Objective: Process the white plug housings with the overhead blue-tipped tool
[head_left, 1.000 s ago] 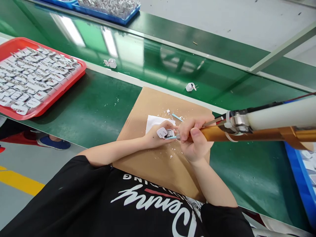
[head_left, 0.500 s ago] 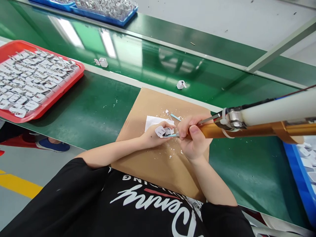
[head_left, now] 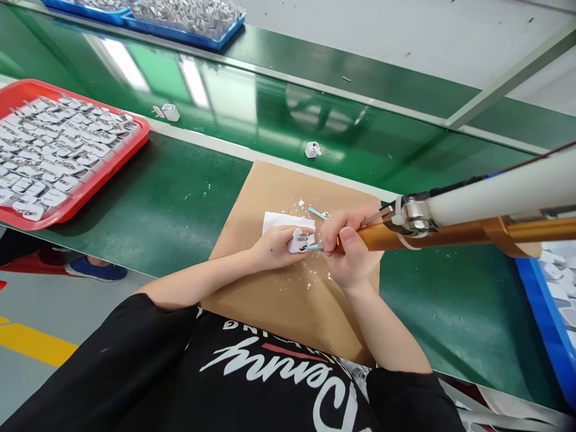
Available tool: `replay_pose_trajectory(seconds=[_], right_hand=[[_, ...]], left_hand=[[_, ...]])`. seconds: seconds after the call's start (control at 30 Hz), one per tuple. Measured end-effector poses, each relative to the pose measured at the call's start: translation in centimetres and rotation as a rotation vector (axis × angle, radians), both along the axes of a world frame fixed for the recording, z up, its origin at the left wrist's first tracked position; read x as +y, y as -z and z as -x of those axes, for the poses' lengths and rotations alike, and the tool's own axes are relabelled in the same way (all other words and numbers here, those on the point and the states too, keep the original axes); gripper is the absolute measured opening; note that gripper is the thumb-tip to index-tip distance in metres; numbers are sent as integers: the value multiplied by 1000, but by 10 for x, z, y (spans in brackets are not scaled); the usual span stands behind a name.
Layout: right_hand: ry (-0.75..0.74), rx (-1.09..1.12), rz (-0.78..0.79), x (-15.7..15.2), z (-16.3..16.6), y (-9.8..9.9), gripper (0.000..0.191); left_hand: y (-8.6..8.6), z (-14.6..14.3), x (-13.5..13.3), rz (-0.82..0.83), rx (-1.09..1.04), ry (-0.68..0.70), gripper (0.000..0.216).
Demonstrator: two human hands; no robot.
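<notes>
My left hand (head_left: 274,247) is closed around a small white plug adapter (head_left: 299,240) and holds it down on a brown cardboard sheet (head_left: 288,300). My right hand (head_left: 348,252) grips the orange handle of a long tool (head_left: 450,231) whose thin blue tip touches the adapter. A white hose and a cable run along the tool to the right. A white paper slip (head_left: 276,221) lies under the adapter, with white shavings scattered around it.
A red tray (head_left: 135,141) full of white adapters sits at the left. Two loose adapters (head_left: 312,149) (head_left: 170,112) lie on the glossy green belt (head_left: 252,114). Blue bins stand at the far back (head_left: 189,30) and right edge (head_left: 546,324). A spare blue tip (head_left: 316,213) lies on the cardboard.
The two loose adapters on the belt have drifted left. My left hand has turned the held adapter slightly; the tool tip stays against it.
</notes>
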State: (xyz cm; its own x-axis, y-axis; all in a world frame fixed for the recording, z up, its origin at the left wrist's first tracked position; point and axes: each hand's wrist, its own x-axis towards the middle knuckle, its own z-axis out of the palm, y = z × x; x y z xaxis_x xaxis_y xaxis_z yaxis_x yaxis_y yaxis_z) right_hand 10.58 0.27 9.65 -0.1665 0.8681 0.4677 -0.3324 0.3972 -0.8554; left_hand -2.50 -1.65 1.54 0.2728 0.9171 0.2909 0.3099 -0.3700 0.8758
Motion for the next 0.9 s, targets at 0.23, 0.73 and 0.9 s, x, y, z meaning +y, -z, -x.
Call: replay_pose_trajectory(seconds=[0.23,0.73,0.9], right_hand=[[-25,28,-32,0,0,-2,26],[-56,73,-60,4,-2,3,20],[-4,76,-37,6,-2,3,18]], left_hand=[[1,0,0,28,5,-5,11],[11,2,4,-62,9,-21,17],[11,7,7,-137,136,-8,24]])
